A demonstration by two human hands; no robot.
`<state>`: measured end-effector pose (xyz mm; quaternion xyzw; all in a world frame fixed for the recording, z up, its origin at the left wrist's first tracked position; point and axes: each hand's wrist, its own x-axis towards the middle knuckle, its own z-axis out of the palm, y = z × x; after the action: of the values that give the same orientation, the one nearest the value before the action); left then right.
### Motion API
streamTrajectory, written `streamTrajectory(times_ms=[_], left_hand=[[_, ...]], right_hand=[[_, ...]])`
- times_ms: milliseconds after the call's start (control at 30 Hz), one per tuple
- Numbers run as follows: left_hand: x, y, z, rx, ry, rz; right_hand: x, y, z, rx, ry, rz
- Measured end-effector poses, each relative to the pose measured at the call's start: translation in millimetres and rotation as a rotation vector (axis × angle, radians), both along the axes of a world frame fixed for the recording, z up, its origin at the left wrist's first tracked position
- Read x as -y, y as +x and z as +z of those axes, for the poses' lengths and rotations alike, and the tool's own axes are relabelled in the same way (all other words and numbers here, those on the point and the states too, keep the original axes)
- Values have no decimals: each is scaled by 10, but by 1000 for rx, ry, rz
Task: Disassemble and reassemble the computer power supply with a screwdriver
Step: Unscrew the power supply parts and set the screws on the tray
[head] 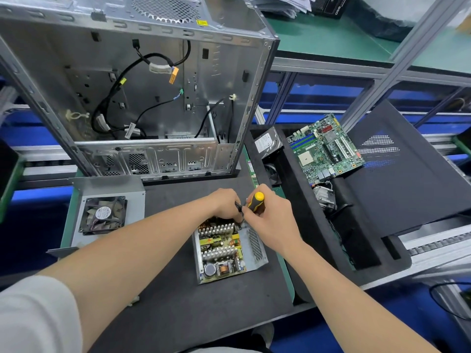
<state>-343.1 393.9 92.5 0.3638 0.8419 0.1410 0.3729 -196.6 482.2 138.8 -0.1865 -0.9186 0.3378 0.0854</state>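
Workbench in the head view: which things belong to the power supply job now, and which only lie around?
In use: open power supply, screwdriver, right hand, left hand, removed cover with fan.
Lying about: empty computer case, motherboard, hard drive, heatsink.

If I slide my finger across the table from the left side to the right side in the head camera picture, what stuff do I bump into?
Power supply cover with fan → open power supply → screwdriver in the right hand → hard drive → motherboard → black side panel.
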Motion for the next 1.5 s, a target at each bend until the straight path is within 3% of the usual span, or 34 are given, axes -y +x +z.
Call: streamTrajectory(times_ms=[667, 867, 967, 1133, 1300, 1367, 1500], left_hand=[[0, -15, 9, 70, -11, 6], [10, 1, -12, 52, -7, 14], [30, 0, -19, 47, -12, 1], [60, -13, 28, 54, -13, -66], [54, 27, 33, -21, 26, -62], [65, 37, 39, -30, 43, -43], [80, 25, 25, -21, 35, -24]], right_hand=[[-10, 0, 25, 18, 0, 40], [-64, -25, 115, 79, 19, 140], [-95, -100, 198, 113, 120, 183], [-41, -215, 281, 230, 497, 289], [-40, -224, 432, 291, 388, 502], [-51, -220, 474, 312, 444, 581], [-24, -233, 468, 339, 547, 533]])
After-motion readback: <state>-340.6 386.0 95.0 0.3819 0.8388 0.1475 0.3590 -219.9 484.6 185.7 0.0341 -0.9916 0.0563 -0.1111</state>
